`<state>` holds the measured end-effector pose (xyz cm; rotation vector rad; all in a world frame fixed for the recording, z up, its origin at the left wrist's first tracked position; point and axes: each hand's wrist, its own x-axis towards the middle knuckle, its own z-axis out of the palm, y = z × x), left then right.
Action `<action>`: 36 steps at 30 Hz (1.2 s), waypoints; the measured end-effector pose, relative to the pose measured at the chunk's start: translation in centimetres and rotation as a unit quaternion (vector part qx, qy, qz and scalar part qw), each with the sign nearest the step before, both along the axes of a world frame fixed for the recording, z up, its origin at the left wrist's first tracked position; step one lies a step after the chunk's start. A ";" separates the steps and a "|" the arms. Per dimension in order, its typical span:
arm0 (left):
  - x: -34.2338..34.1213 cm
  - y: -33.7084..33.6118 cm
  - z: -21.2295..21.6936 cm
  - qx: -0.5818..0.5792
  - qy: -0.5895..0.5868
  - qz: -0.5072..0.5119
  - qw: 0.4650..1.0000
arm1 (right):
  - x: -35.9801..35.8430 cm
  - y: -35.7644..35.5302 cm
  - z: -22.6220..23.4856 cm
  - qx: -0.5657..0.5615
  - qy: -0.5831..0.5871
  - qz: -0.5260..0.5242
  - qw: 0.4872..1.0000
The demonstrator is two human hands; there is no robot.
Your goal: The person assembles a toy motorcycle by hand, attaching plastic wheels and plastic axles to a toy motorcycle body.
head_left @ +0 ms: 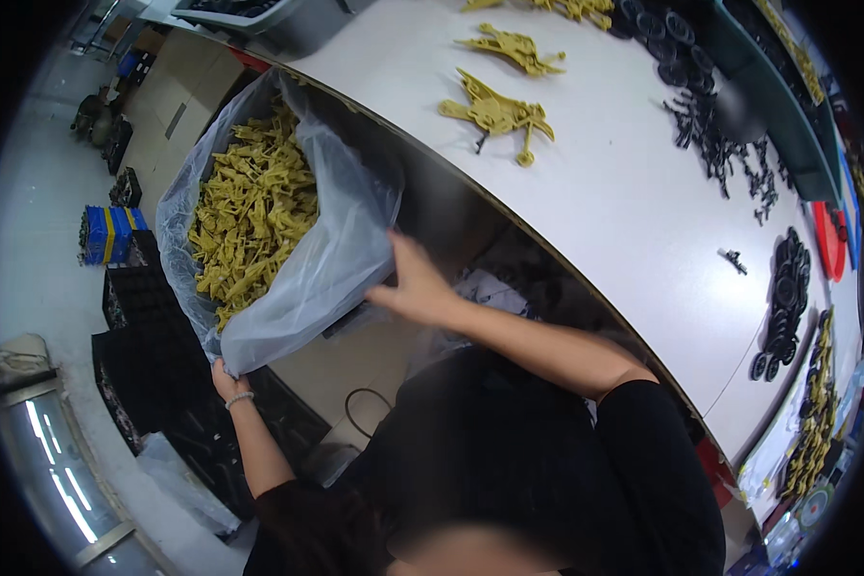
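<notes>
A clear plastic bag (331, 259) lines a container at the left of the table, its mouth spread wide. Inside it lies a heap of yellow-olive plastic parts (254, 206). With my left hand (228, 381) I grip the bag's near lower edge; a bracelet circles that wrist. My right hand (415, 283) is at the bag's right side, thumb and fingers apart, close against the film; whether it touches the film I cannot tell. The container under the bag is mostly hidden.
On the white table (605, 173) to the right lie loose yellow parts (501, 113), black wheels (787, 298) and small black pieces (715, 144). A grey bin (278, 29) stands at the back corner. Dark crates (163, 374) and a blue stack (112, 234) are on the left.
</notes>
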<state>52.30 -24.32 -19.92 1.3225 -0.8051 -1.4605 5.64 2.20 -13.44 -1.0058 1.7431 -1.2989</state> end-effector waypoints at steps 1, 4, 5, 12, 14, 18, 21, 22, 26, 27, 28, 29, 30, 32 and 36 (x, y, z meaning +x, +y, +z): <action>0.1 -0.6 0.4 0.002 -0.012 -0.009 1.000 | 1.1 0.7 -0.6 -0.012 0.018 0.026 0.999; -0.1 -1.5 2.2 0.035 -0.072 -0.026 0.996 | 2.2 2.5 1.0 0.026 -0.002 0.097 0.995; -0.1 -1.6 2.8 0.031 -0.081 -0.030 0.996 | 2.4 2.8 1.3 0.034 -0.021 0.146 0.988; -0.1 -1.7 3.3 -0.005 -0.203 -0.080 0.976 | -2.8 -2.9 -4.6 0.015 -0.611 -0.114 0.783; -0.5 -1.5 3.1 0.038 -0.149 -0.008 0.988 | -2.7 -4.0 0.1 0.046 -0.426 -0.108 0.897; 0.0 -1.0 3.2 0.030 -0.108 0.013 0.994 | 3.2 -4.8 3.9 -0.118 -0.028 0.076 0.990; -3.0 0.0 3.5 0.058 -0.122 0.032 0.990 | 3.6 -4.4 1.8 -0.126 0.053 0.131 0.982; -3.8 0.3 3.5 0.050 -0.094 0.022 0.994 | 3.9 -4.5 0.3 -0.157 0.113 0.137 0.971; -6.3 2.9 3.3 0.045 -0.021 0.030 0.998 | -0.9 -3.7 1.3 -0.228 0.114 0.141 0.957; -7.2 3.6 3.1 0.029 -0.036 0.035 0.998 | -2.3 -3.2 1.8 -0.214 0.183 0.185 0.942; -8.4 4.4 2.7 0.030 -0.032 0.044 0.998 | -3.0 -2.8 1.9 -0.199 0.252 0.227 0.919; -9.8 5.3 2.3 0.017 -0.040 0.047 0.998 | -2.8 -2.5 1.9 -0.199 0.256 0.236 0.916; -11.0 5.7 1.9 0.004 -0.047 0.051 0.998 | -2.4 -2.2 1.7 -0.160 0.327 0.251 0.897; -12.2 5.9 1.2 0.019 0.006 0.089 0.996 | -1.7 -2.3 1.4 -0.121 0.402 0.271 0.866; -14.6 7.0 2.1 0.049 0.086 0.139 0.985 | -1.4 -2.6 1.4 -0.100 0.432 0.278 0.852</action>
